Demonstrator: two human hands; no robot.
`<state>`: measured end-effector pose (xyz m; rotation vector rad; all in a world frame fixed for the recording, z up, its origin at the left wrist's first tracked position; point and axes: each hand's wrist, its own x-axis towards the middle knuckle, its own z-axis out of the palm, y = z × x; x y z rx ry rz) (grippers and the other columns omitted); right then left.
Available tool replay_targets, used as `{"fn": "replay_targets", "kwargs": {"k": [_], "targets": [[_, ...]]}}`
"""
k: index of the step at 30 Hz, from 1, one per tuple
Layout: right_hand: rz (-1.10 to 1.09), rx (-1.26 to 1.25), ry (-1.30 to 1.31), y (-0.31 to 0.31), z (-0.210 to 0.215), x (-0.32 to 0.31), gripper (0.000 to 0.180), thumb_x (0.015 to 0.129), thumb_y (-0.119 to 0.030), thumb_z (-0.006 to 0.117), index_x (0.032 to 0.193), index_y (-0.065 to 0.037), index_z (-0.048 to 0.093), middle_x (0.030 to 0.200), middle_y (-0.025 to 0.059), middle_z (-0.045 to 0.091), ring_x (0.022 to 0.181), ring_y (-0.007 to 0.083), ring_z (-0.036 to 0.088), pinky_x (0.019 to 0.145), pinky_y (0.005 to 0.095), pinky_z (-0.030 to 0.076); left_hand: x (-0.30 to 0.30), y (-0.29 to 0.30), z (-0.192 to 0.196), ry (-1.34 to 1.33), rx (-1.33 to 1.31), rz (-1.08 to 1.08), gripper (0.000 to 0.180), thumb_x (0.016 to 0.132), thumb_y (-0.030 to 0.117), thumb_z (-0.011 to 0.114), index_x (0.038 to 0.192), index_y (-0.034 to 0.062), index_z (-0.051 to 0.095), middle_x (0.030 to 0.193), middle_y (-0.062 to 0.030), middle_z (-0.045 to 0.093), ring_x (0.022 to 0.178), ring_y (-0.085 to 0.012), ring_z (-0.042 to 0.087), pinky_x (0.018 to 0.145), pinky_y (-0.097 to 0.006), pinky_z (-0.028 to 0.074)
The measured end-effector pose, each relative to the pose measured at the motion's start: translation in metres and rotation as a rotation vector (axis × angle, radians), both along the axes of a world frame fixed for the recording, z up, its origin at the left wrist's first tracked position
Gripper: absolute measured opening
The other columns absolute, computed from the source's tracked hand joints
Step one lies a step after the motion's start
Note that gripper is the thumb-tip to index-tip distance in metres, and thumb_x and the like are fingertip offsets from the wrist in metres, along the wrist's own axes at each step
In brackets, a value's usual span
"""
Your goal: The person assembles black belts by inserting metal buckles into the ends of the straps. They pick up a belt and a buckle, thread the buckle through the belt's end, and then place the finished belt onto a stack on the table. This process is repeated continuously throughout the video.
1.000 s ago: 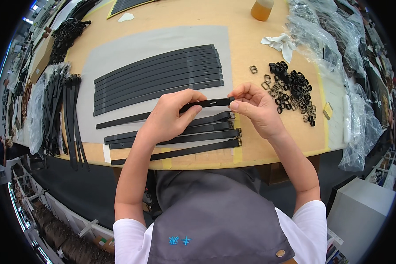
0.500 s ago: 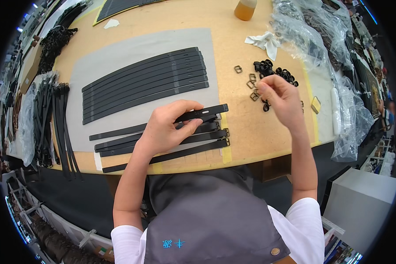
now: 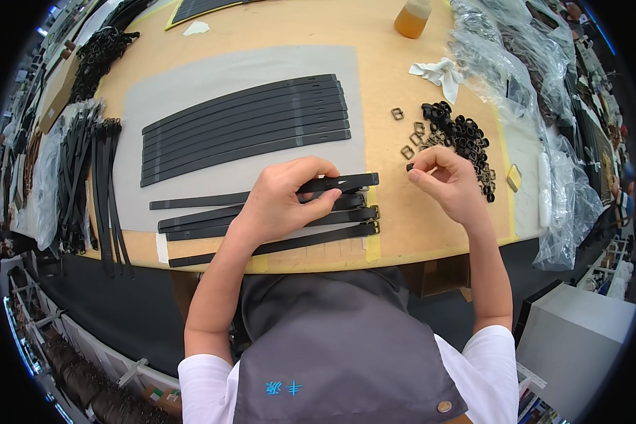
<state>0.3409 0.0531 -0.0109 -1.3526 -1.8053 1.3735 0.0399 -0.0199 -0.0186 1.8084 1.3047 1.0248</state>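
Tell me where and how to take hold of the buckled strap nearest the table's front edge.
Probably pinch its buckle from the right: that end of the strap lies uncovered, while the left forearm crosses over it nearer the opposite end.

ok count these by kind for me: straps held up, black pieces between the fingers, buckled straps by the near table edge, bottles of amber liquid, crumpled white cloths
Held strap, left hand: 1
Small black piece, right hand: 1
Buckled straps: 3
Bottle: 1
Crumpled white cloth: 1
Total: 7
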Motion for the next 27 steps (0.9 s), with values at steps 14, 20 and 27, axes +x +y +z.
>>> {"fn": "replay_targets", "kwargs": {"k": [14,20,27], "targets": [[0.109,0.327,-0.421,-0.002,0.0,0.001,0.009,0.089,-0.005,0.073,0.097,-0.002,0.069,0.092,0.007,0.067,0.08,0.0161,0.066,0.077,0.0299,0.054,-0.003,-0.001,-0.006,0.01,-0.086,0.006,0.02,0.086,0.006,0.079,0.102,0.0027,0.069,0.089,-0.002,0.071,0.083,-0.0097,0.067,0.065,-0.025,0.058],[0.093,0.347,-0.424,0.013,0.009,0.004,0.01,0.091,-0.008,0.075,0.098,-0.002,0.071,0.09,0.0077,0.066,0.079,0.0197,0.064,0.073,0.0321,0.052,-0.001,-0.001,-0.005,0.03,-0.083,0.016,0.019,0.087,0.005,0.079,0.102,0.0027,0.068,0.088,-0.0019,0.07,0.079,-0.009,0.066,0.064,-0.024,0.057],[0.197,0.469,-0.65,0.035,0.007,-0.016,0.018,0.093,-0.016,0.074,0.099,0.0,0.07,0.091,0.0132,0.068,0.091,0.0289,0.066,0.082,0.0404,0.053,-0.006,-0.003,-0.006,0.029,-0.052,0.018,0.018,0.086,0.006,0.079,0.101,0.0028,0.068,0.086,-0.0018,0.069,0.078,-0.009,0.064,0.061,-0.024,0.055]]}}
